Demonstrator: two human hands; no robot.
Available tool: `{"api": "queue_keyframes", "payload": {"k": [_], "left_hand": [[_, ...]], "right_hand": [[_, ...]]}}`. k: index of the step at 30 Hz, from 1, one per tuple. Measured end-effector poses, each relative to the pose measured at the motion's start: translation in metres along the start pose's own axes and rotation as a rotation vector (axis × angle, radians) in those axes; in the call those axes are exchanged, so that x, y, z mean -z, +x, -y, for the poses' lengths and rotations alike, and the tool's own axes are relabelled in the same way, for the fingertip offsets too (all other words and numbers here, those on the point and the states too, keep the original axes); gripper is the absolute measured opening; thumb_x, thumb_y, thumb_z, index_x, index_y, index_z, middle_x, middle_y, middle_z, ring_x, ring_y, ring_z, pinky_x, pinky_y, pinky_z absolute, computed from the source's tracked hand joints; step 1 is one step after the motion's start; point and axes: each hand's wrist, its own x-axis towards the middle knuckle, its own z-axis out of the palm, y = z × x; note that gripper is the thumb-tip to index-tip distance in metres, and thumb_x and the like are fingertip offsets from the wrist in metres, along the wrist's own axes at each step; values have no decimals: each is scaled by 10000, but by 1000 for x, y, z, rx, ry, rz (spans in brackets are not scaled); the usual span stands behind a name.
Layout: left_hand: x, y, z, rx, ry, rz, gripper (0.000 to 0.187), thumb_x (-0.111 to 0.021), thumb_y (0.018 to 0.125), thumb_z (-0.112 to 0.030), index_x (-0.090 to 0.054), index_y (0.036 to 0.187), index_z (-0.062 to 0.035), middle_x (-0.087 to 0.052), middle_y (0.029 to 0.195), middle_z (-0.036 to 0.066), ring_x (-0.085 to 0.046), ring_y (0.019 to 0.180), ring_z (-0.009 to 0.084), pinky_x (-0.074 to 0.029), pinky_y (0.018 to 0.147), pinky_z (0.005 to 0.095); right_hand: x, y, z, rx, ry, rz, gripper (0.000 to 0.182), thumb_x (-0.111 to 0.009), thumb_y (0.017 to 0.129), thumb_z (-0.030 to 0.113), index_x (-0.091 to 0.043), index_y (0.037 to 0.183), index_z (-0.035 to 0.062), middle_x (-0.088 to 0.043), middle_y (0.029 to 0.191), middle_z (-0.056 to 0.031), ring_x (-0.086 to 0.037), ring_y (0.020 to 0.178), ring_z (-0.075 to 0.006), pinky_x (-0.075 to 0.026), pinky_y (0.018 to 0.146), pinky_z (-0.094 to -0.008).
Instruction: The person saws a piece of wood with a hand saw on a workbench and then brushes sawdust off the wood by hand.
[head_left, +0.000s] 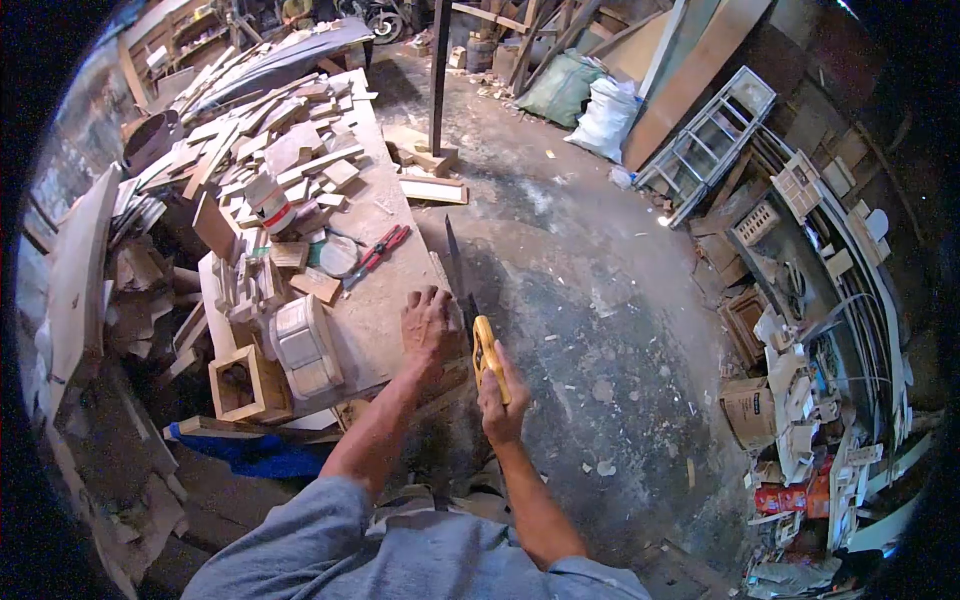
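My right hand (503, 385) is wrapped around the yellow handle of a handsaw (482, 345). The saw's dark, narrow blade points away from me, just off the right edge of the workbench (385, 340). At that edge my left hand (428, 322) presses down with bent fingers on a piece of wood (440, 272), mostly hidden under the hand. Beyond my left hand lie red-handled pliers (378, 255), beside a round, clear-looking lid or dish (338, 256). A white container with a red band (268, 205) stands tilted among wood offcuts.
Heaps of wood offcuts (290, 140) cover the far bench. A square wooden frame box (248, 385) and a rounded wooden block (305, 345) sit near left. A dark post (440, 80) rises beyond the bench. Sacks (603, 115), a ladder-like frame (710, 140) and a cardboard box (748, 412) line the right.
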Motion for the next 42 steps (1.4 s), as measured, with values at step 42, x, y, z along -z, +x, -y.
{"api": "queue_keyframes", "payload": {"k": [42], "left_hand": [[3,149,-12,-68,118,-173,380,-580,975,-335,-618,1258,-84,-553,1378,133,-441,1355,346,-382,1066,501]], "right_hand": [[141,-30,52,-166,88,-5,474,-536,1025,213,-524,1429,-34,-455,636,60,-367,498,-21,-350,448,-217]]}}
